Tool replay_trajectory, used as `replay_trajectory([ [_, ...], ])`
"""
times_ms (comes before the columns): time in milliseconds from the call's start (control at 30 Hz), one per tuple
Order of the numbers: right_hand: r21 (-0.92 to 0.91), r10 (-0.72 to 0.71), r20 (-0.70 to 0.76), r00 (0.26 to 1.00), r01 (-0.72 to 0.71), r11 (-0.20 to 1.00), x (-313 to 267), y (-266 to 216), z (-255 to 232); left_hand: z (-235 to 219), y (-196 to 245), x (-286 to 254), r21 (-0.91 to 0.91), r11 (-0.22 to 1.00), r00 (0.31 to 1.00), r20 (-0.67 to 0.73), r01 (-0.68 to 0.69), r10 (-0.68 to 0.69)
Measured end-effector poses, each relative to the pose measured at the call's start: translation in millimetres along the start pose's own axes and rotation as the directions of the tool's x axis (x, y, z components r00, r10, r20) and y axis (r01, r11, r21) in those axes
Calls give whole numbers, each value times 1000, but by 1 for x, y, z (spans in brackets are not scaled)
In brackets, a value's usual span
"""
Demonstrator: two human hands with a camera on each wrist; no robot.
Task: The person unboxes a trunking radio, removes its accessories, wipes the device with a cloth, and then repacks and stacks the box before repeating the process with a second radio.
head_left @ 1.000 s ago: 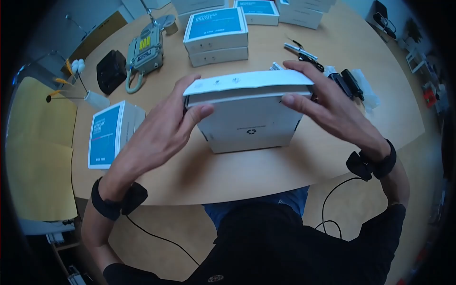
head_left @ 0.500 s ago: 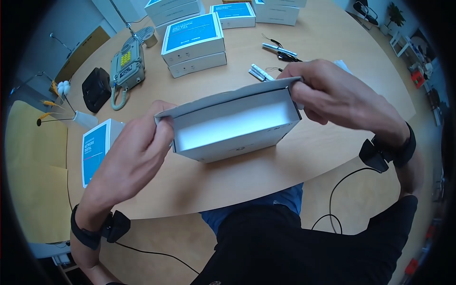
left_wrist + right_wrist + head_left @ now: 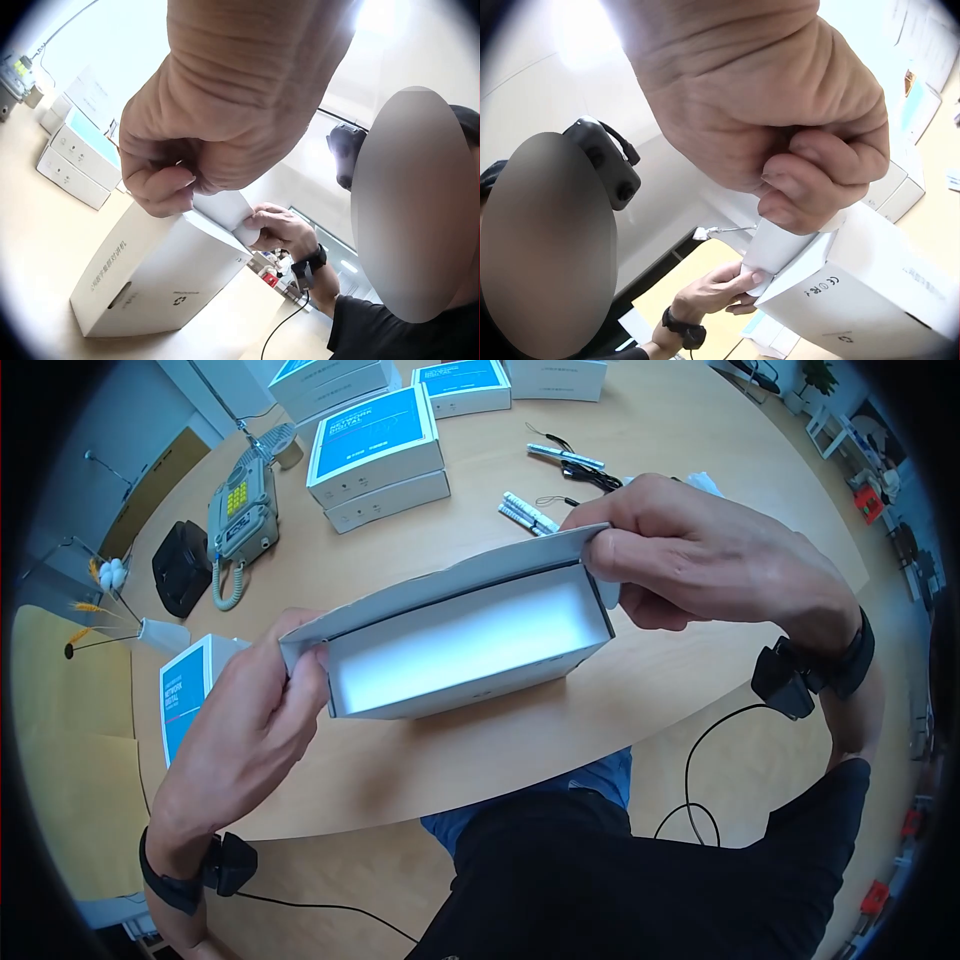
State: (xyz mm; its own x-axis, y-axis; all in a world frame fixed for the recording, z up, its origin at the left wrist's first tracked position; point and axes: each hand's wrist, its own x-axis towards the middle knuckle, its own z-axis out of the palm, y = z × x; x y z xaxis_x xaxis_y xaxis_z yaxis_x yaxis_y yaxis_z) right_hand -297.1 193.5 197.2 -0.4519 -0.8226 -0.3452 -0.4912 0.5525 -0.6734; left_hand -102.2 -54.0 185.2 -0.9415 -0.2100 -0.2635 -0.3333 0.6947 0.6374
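Note:
A white cardboard box [image 3: 470,645] stands on the table in front of the person, its lid flap [image 3: 440,582] raised along the far side of the opening. White inner surface shows through the opening. The left hand [image 3: 250,710] pinches the flap's left end between thumb and curled fingers. At the flap's right end, the right hand [image 3: 700,555] pinches the other corner. Printed marks and a recycling symbol show on the box side [image 3: 165,277] in the left wrist view. The right wrist view shows the box [image 3: 862,292] below the right hand's curled fingers.
Stacked blue-and-white boxes [image 3: 375,455] stand at the back, another box [image 3: 185,690] at the left. A telephone [image 3: 243,510], a black case [image 3: 182,568] and a vase [image 3: 163,635] line the left side. Pens [image 3: 527,515] and a black cable [image 3: 595,477] lie beyond the box.
Both hands went from holding the box's upper sides to pinching the flap's ends. The flap lifted, exposing the box's opening. The head view shifted, and the box now appears lower and further left.

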Motion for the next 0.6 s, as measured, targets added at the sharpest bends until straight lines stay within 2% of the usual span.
replay_trajectory([
  [33, 3, 5, 0, 1000, -5, 1000, 0, 1, -1, -1, 5, 1, 0, 1000, 1000, 5, -1, 1],
  [100, 124, -57, 30, 998, 53, 991, 4, 6, -4, -3, 14, 3, -108, 978, 983, 72, 176, -169],
  [133, 122, -93, 104, 990, 81, 989, 10, 9, -9, -3, 14, 3, -106, 978, 982, 79, 180, -172],
  [167, 125, -89, 105, 990, 76, 989, 10, 9, -8, -3, 13, 3, -76, 984, 985, 70, 162, -157],
  [233, -237, -119, -4, 993, 114, 965, 11, 9, -4, 2, 7, 2, -48, 988, 988, 66, 145, -141],
  [267, -409, -103, 53, 993, 115, 905, 10, 3, -8, 9, -2, 0, 82, 996, 1000, -12, -22, 23],
  [300, -406, -101, 57, 993, 116, 906, 11, 11, -3, 13, -7, -1, 220, 960, 979, -68, -175, 194],
  [333, -535, -249, 37, 968, 230, 813, 15, 16, 8, 14, -1, -1, 236, 971, 999, -23, -26, 33],
  [367, -652, -391, 38, 919, 320, 688, 15, 18, 16, 18, -6, -4, 234, 972, 999, -15, -23, 28],
  [400, -628, -209, 78, 975, 211, 749, 1, 18, 17, 26, -14, -6, 407, 893, 975, -22, -194, 222],
  [433, -609, -393, -61, 918, 277, 743, -9, 33, 39, 32, -21, -9, 564, 750, 910, 6, -344, 414],
  [500, -519, -478, -279, 833, 288, 805, -15, 40, 78, 46, -36, -18, 574, 746, 922, 42, -338, 385],
  [567, -524, -514, -381, 769, 279, 805, -25, 59, 106, 60, -56, -22, 420, 724, 787, -36, -547, 616],
  [600, -467, -483, -403, 778, 278, 839, -37, 58, 117, 62, -53, -25, 249, 781, 804, -12, -573, 594],
])
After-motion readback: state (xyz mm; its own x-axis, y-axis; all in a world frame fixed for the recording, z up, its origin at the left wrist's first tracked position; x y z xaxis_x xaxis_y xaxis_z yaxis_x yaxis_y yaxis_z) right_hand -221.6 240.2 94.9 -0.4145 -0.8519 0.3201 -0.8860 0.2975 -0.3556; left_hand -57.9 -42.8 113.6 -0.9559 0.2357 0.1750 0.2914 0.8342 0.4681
